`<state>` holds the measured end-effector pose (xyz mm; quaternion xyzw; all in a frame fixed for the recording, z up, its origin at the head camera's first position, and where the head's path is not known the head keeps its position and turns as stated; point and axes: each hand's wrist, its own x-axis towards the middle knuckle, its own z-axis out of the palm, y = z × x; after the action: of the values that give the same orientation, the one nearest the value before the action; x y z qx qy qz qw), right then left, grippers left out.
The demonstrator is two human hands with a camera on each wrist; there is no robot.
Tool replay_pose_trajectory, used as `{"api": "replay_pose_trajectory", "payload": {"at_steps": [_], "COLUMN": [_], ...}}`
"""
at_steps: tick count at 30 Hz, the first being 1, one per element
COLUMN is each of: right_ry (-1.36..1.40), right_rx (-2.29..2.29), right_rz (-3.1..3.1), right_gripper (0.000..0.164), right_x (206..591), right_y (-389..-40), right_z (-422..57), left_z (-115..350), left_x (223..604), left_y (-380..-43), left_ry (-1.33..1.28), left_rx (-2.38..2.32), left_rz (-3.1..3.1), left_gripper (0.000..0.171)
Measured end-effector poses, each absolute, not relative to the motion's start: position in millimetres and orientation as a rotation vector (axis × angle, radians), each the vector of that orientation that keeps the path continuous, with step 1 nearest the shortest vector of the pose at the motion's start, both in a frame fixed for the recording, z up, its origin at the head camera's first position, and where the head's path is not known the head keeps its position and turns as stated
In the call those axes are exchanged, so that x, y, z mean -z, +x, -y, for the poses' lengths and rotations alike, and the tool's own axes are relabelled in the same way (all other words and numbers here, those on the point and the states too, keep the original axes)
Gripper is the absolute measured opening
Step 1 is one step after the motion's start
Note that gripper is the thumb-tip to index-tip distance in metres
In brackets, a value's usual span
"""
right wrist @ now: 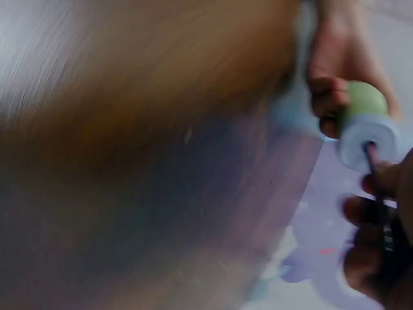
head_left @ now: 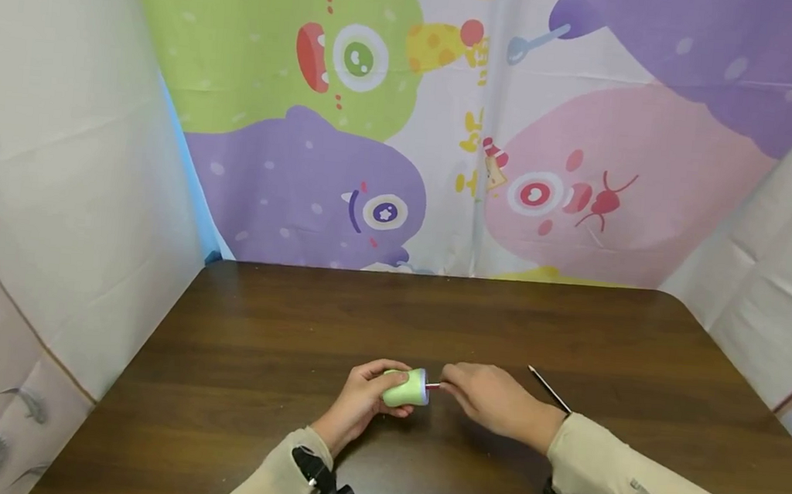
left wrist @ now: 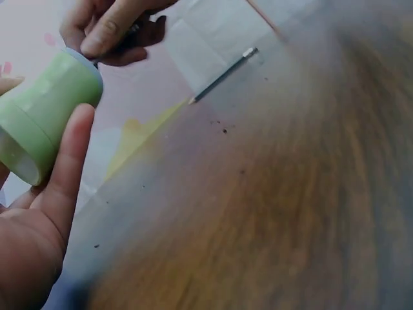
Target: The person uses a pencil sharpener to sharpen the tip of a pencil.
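My left hand (head_left: 358, 398) grips a light green, cup-shaped pencil sharpener (head_left: 407, 389), lying sideways above the table. Its pale lavender end faces right and has a hole in the middle, seen in the right wrist view. A dark pencil (right wrist: 379, 206) enters that hole, its inner tip hidden. The fingers of my right hand (head_left: 490, 398) pinch this pencil close to the sharpener; a short reddish length shows between them. From the left wrist view, the sharpener's other end looks hollow. A second, dark pencil (head_left: 547, 387) lies on the table beyond my right wrist.
The dark brown wooden table (head_left: 257, 329) runs back to a cloth (head_left: 439, 227) printed with cartoon monsters. Pale cloths hang on both sides. Small dark specks lie on the tabletop in the left wrist view. A black camera strap (head_left: 312, 469) circles my left wrist.
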<state>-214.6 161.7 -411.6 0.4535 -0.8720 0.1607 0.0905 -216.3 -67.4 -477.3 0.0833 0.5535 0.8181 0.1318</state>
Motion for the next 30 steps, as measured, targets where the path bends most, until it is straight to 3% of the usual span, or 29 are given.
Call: {"api": "replay_pose_trajectory", "payload": {"at_steps": [6,11,13,15,17,21,26,28,30], "right_ry": [1.386,1.401,1.387,1.360,1.316,1.113,0.534,0.306,0.286], "right_rx": [0.156,0.205,0.119,-0.022,-0.242,-0.875,-1.882,-2.103,-2.184], "right_rz": [2.070,1.943,1.990,2.131,2.358,2.876,3.369,3.490,3.529], "right_gripper": [0.022,0.031,0.023,0.018,0.027,0.034,0.032,0.031,0.031], "right_x": [411.2,416.8,420.7,422.7,420.9,412.8,401.3,399.5,399.6], "right_y": [-219.1,-225.3,-226.1,-224.3,-220.9,-218.6,-230.8,-235.7,-236.8], "right_z": [-161.5,-161.0,-158.4,-155.2,-151.3,-145.0,-148.3,-152.3,-156.2], "left_z": [67.9,66.5,65.8,64.7,64.1,64.3,64.1,62.9,61.5], "left_x": [476.0,476.9,477.7,478.4,478.1,477.8,476.9,477.2,477.9], "left_y": [-213.5,-212.4,-212.9,-213.8,-214.6,-214.5,-212.3,-211.5,-211.0], "left_ry": [0.254,0.261,0.269,0.278,0.284,0.296,0.409,0.452,0.474], "left_rx": [-2.414,-2.427,-2.431,-2.433,-2.426,-2.398,-2.363,-2.339,-2.321], "left_rz": [-1.486,-1.496,-1.513,-1.538,-1.572,-1.634,-1.667,-1.677,-1.684], "left_gripper": [0.013,0.014,0.015,0.014,0.012,0.030,0.036,0.036,0.036]}}
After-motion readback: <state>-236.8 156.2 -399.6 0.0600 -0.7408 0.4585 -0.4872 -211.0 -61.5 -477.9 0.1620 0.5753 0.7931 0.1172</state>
